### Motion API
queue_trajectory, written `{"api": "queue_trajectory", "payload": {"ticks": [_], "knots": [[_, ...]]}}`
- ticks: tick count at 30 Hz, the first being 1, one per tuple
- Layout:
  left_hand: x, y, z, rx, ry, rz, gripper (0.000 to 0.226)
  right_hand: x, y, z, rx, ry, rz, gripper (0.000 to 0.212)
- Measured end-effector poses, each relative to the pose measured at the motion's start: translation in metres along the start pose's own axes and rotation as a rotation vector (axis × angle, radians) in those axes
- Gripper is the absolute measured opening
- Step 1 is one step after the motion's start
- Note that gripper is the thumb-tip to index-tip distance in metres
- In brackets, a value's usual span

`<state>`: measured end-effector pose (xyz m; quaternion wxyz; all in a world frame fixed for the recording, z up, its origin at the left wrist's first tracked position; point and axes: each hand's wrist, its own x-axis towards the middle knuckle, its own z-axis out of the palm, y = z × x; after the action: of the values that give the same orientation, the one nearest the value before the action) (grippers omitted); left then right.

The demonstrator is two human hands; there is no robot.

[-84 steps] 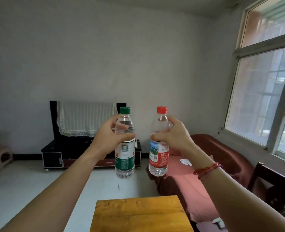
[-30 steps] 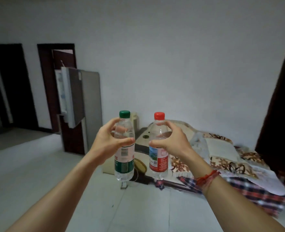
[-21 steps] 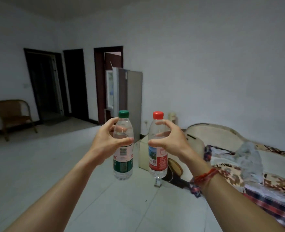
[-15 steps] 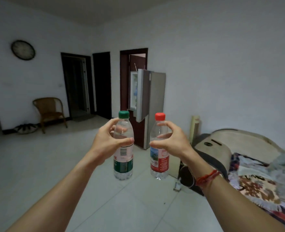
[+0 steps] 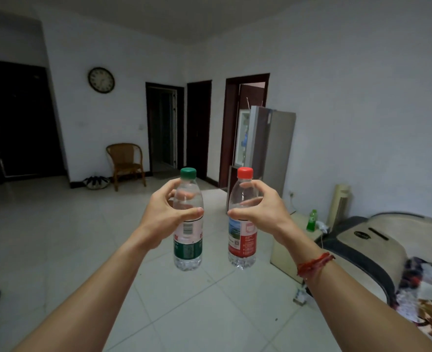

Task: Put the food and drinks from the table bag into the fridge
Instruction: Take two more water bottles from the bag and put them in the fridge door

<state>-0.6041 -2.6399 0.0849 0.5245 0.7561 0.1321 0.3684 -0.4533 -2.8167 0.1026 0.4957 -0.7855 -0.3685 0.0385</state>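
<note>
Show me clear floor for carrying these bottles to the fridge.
The tiled floor is bare from the wicker chair across to the fridge. The right side is crowded: a low cabinet and a bed line the wall. Left hand holds the green-capped bottle, right hand the red-capped bottle.

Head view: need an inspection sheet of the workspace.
Surface: tiled floor; no table in view.
Job's things: green-cap bottle and red-cap bottle, both capped and upright, held in the air side by side and apart; fridge across the room, door open.
Clutter: small bottle on a low cabinet.
Hands: left hand grips the green-cap bottle's upper body; right hand grips the red-cap bottle's.
Cables: a thin cord seems to hang beside the cabinet.
Surroundings: chair, wall clock, dark doorways, sofa at right.
</note>
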Motion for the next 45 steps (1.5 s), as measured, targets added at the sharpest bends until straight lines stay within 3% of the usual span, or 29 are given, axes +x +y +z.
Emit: {"api": "queue_trajectory", "payload": {"ticks": [21,45], "knots": [[0.061,-0.041,0.007,0.049,0.083,-0.038,0.074,0.087,0.033,0.015,0.093,-0.098,-0.055,0.075],[0.396,-0.218,-0.062,0.097,0.031,-0.035,0.076,0.431,0.095,0.160,0.060,-0.048,-0.063,0.076]]}}
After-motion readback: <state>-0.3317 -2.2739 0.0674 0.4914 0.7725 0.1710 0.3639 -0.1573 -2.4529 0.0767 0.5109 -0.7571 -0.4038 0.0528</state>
